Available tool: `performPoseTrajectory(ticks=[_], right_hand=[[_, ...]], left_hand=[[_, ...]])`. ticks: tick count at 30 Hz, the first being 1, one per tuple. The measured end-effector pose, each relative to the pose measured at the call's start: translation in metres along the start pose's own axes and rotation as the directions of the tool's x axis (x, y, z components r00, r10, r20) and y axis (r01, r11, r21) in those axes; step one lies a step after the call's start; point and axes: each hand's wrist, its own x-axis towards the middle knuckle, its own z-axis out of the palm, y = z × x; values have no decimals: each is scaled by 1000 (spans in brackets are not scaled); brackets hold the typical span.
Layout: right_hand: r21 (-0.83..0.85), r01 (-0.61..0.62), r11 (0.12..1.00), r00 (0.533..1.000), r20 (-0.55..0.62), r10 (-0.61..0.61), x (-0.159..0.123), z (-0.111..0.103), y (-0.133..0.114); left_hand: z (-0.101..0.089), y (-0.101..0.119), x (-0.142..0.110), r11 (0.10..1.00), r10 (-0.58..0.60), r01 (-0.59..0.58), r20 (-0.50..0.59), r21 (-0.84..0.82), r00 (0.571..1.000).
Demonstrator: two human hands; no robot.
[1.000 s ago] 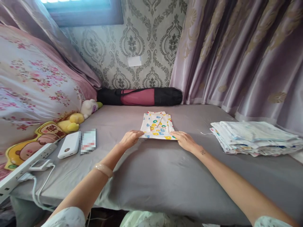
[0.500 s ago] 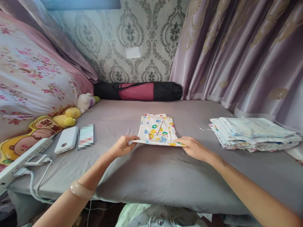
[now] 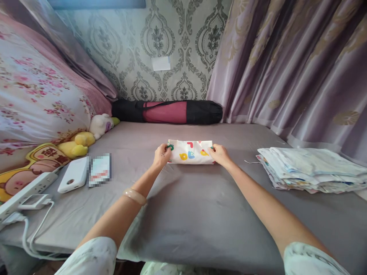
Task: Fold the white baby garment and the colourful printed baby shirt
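Note:
A white garment (image 3: 190, 152) with colourful printed shapes lies in the middle of the grey sheet (image 3: 206, 214), folded into a short wide bundle. My left hand (image 3: 162, 156) pinches its left end, fingers closed on the cloth. At the opposite end my right hand (image 3: 220, 154) grips the cloth between thumb and fingers. The folded layers underneath are hidden, so the kind of garment is hard to make out. To the right sits a stack of folded clothes (image 3: 312, 168), pale and patterned, apart from my hands.
On the left lie a white power bank (image 3: 73, 175), a blurred packet (image 3: 99, 170), a power strip (image 3: 28, 193) with cables, and plush toys (image 3: 76, 145). A black and red rolled bag (image 3: 166, 112) rests along the wall. Curtains (image 3: 286, 68) hang at right.
The garment's near edge has been lifted and folded over away from me, making the bundle shorter. Both hands moved forward with it; the inner layers are now covered.

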Motion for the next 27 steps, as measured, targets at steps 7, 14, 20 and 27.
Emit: performPoseTrajectory(ticks=[7,14,20,27], right_hand=[[-102,-136,985,985,93,145,34,16,-10],[-178,-167,970,981,71,182,38,26,-15],[-242,-174,954,981,42,190,31,38,-15],[-251,-227,941,969,35,243,33,43,-15]], left_hand=[[19,10,28,980,-56,54,9,192,998],[34,9,32,942,-68,45,57,333,996],[46,5,33,890,-69,34,60,455,996],[49,5,37,856,-122,76,56,511,991]])
